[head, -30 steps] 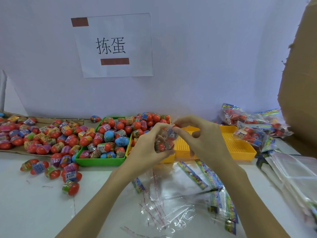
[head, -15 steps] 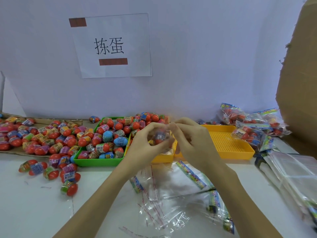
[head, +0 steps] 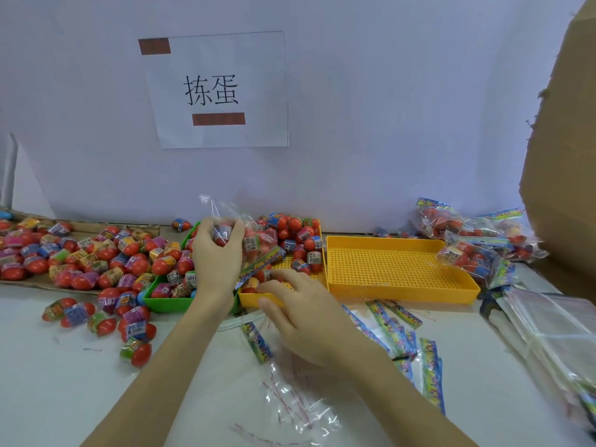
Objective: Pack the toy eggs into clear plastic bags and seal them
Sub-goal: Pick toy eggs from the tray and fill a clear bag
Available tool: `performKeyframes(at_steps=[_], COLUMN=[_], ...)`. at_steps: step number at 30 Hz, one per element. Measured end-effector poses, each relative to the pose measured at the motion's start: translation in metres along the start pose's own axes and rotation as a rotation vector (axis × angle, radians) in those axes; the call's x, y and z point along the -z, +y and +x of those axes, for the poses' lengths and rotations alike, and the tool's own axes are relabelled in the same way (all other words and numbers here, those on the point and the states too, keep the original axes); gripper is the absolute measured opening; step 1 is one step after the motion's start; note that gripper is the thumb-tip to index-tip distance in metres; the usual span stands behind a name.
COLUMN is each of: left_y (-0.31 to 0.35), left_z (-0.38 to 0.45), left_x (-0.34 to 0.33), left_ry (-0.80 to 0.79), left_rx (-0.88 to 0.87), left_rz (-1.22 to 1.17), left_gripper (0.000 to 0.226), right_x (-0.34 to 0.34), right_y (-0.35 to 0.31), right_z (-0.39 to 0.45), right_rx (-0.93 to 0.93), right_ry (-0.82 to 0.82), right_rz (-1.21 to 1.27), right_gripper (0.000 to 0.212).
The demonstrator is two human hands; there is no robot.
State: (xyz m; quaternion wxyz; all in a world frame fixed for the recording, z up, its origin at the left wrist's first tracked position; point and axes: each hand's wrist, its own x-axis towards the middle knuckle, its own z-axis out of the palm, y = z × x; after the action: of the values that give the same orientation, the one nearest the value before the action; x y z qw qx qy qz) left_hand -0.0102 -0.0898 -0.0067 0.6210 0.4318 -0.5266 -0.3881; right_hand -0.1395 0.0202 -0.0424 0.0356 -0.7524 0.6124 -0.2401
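Note:
My left hand (head: 219, 256) grips a clear plastic bag (head: 245, 240) with several toy eggs inside, held up over the green tray (head: 161, 303). The bag's colourful header strip (head: 263, 264) hangs down to the right. My right hand (head: 303, 317) is lower, over the table, its fingers relaxed and reaching the front edge of the yellow tray of eggs (head: 250, 300). It holds nothing that I can see. Red toy eggs (head: 292, 240) fill the back of that tray.
Loose eggs (head: 80, 256) cover cardboard at the left, and a few lie on the table (head: 132, 327). An empty yellow tray (head: 400, 269) sits to the right, packed bags (head: 467, 250) behind it. Empty bags (head: 403, 343) lie near me, a bag stack (head: 554, 330) and cardboard box (head: 564, 156) at right.
My hands have parted. The left hand carried the filled bag up and to the left; the right hand let go and dropped toward the yellow tray's front edge.

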Motion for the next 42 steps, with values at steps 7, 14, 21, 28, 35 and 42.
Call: performKeyframes(at_steps=[7, 14, 21, 28, 35, 42], left_y=[0.003, 0.004, 0.002, 0.003, 0.006, 0.006], left_z=[-0.004, -0.006, -0.007, -0.008, -0.012, -0.025], left_x=[-0.002, -0.003, -0.005, -0.004, -0.003, -0.011], left_ry=[-0.005, -0.046, -0.145, -0.152, -0.306, -0.577], left_rx=[-0.002, 0.026, -0.010, -0.056, -0.086, -0.339], left_rz=[-0.042, -0.080, -0.082, -0.078, -0.043, 0.126], left_gripper=[0.007, 0.011, 0.026, 0.035, 0.039, 0.042], right_x=[-0.016, -0.016, -0.018, -0.007, 0.026, 0.062], right_y=[0.001, 0.000, -0.002, 0.007, 0.023, 0.020], right_z=[0.010, 0.010, 0.010, 0.012, 0.013, 0.005], right_rx=[-0.084, -0.143, -0.106, -0.119, -0.222, -0.048], right_ry=[-0.017, 0.119, 0.040, 0.258, 0.644, 0.774], right_rz=[-0.096, -0.068, -0.135, 0.199, 0.520, 1.009], right_gripper=[0.048, 0.045, 0.046, 0.025, 0.028, 0.026])
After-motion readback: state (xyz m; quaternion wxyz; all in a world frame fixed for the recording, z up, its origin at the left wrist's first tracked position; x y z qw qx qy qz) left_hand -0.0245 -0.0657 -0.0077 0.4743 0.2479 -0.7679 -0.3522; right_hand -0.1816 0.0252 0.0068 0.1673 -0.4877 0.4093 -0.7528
